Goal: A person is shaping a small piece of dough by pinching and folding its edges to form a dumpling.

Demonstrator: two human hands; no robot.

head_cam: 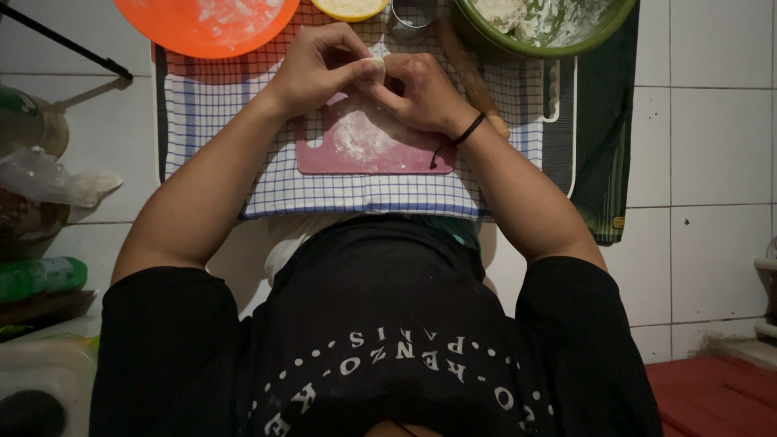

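Your left hand (316, 69) and right hand (421, 93) together pinched one small dough piece (375, 68). They worked above a floured pink cutting board (368, 150) on a checked cloth (356, 190). An orange plate (206, 24) and green bowl (542, 32) stood beyond.

A small piece of pale dough (375, 68) sits pinched between the fingers (356, 66) of both hands, thumbs and fingertips closing on it from either side. Only a rounded, off-white edge shows between them; the remainder is hidden behind the fingers. It is held up off the surface, just above a flour-dusted pink cutting board (364, 150) lying directly below the fingers.
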